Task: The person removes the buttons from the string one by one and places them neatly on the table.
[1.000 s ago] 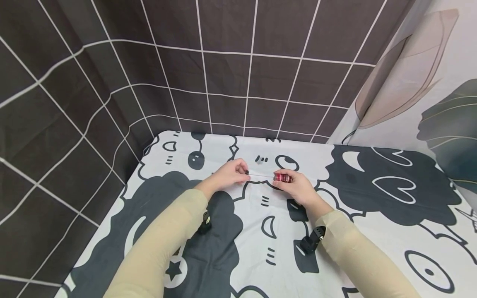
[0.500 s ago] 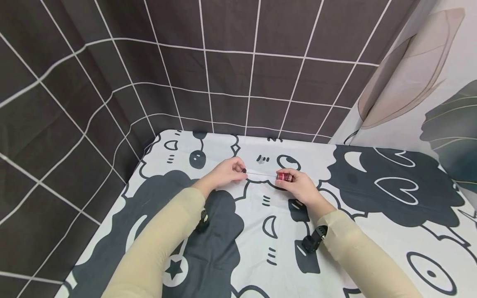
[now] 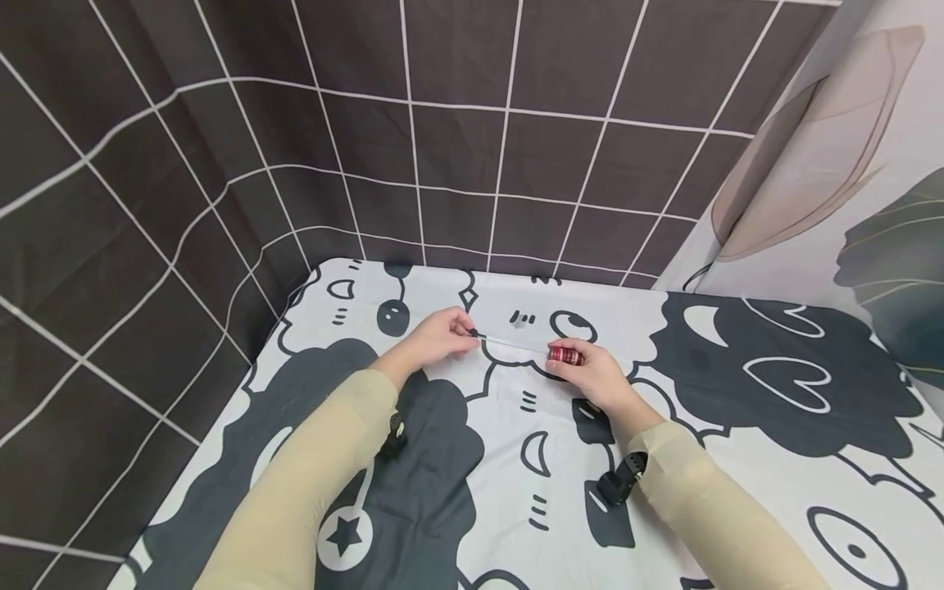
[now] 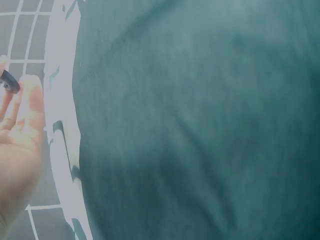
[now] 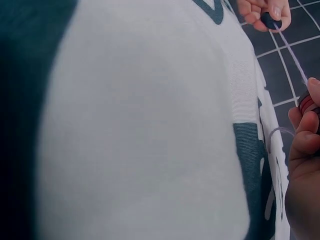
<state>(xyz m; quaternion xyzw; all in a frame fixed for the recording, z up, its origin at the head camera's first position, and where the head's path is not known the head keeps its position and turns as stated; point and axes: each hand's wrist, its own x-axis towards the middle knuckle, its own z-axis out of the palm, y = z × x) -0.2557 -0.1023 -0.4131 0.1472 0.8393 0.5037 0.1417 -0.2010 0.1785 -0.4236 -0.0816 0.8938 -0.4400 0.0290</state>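
Note:
My left hand pinches a small black piece between thumb and fingertips. From it a thin pale string runs taut to the right. It meets a short red-and-dark banded cylinder, like a stack of discs or beads, which my right hand grips with thumb and fingers. A loose, curved tail of string shows beside the right hand in the right wrist view. Only part of the left hand, with the black piece, shows at the edge of the left wrist view. Fingers hide part of the cylinder.
Both hands are over a cloth printed with black-and-white cartoon shapes. A dark curtain with white grid lines hangs behind and at left. On the right hangs a pale leaf-print curtain. Each wrist wears a black device.
My left hand has drawn leftward with the black piece, so more string shows between the hands. The right hand keeps its hold on the banded cylinder and has shifted only slightly.

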